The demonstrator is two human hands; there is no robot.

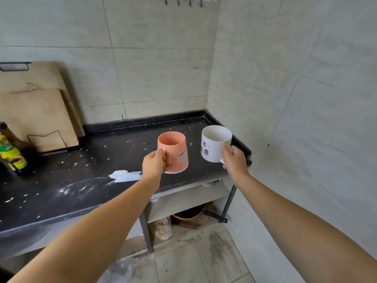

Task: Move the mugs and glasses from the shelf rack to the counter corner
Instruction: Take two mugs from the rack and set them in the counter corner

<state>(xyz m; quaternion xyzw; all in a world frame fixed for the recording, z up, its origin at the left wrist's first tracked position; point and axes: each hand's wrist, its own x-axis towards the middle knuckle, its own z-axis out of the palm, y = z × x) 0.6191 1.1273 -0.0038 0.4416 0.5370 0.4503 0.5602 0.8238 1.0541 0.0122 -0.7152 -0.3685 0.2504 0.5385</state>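
My left hand (pixel 153 164) grips the handle of a pink mug (pixel 175 149), which hangs upright just above the dark counter (pixel 98 166). My right hand (pixel 234 159) holds a white mug with blue print (pixel 213 145) by its handle, tilted a little, over the counter's right end near the wall corner. Both mugs look empty. Below the counter's right end sits a shelf rack (pixel 189 198) with the rims of small bowls showing under the counter edge.
Two wooden cutting boards (pixel 38 111) lean in a wire stand at the back left. A dark bottle with a yellow-green label (pixel 12 152) stands at the far left. Crumbs and a white smear (pixel 124 176) mark the counter. Tiled walls close the back and right.
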